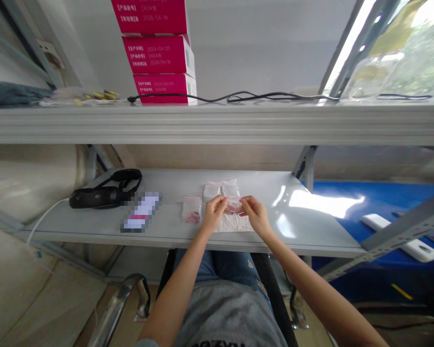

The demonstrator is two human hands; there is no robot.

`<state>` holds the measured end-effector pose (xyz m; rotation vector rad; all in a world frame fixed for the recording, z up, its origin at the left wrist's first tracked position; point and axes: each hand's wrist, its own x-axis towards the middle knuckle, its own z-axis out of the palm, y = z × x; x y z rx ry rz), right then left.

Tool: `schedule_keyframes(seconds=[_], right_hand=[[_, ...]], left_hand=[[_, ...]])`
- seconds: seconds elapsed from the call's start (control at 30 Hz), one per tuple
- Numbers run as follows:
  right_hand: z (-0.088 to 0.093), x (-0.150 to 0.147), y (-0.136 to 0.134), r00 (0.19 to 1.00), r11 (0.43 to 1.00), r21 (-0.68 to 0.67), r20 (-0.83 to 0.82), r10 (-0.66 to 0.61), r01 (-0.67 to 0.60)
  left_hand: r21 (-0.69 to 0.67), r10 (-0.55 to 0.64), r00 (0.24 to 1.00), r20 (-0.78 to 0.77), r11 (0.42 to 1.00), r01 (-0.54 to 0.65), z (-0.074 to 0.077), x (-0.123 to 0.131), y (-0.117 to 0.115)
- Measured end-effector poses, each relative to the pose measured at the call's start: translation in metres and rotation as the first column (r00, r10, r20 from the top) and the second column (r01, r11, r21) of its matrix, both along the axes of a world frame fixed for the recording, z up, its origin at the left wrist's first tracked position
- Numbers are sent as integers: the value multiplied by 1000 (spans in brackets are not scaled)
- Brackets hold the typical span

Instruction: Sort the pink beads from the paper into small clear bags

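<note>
A small clear zip bag (233,206) with a reddish top edge is stretched between my two hands. My left hand (214,213) pinches its left corner, and my right hand (255,215) pinches the right corner. Below the hands, a whitish sheet or bag (235,224) lies on the shelf, partly covered. Just beyond are two flat clear zip bags, a left one (211,190) and a right one (230,186). To the left of my left hand lies another zip bag (191,203), with small pink-red pieces (193,217) at its bottom.
A blurred-out phone (142,212) and a black headset-like device (104,193) with a white cable are on the left of the grey shelf (181,176). An upper shelf (217,124) crosses in front, bearing pink boxes (162,55) and a black cable (275,95).
</note>
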<state>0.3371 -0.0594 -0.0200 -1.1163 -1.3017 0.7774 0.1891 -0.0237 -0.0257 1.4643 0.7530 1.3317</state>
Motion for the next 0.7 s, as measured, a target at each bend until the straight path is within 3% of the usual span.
schedule_keyframes(seconds=[0.3,0.7], right_hand=[[7,-5,-4,994,995,15,-43,97,-96],[10,-9,-9,996,996,-31,28,90,-89]], left_hand=[[-107,-40,999,36,993,44,-10,3,2],[-88,-27,1000,1,996,27,-8,1,1]])
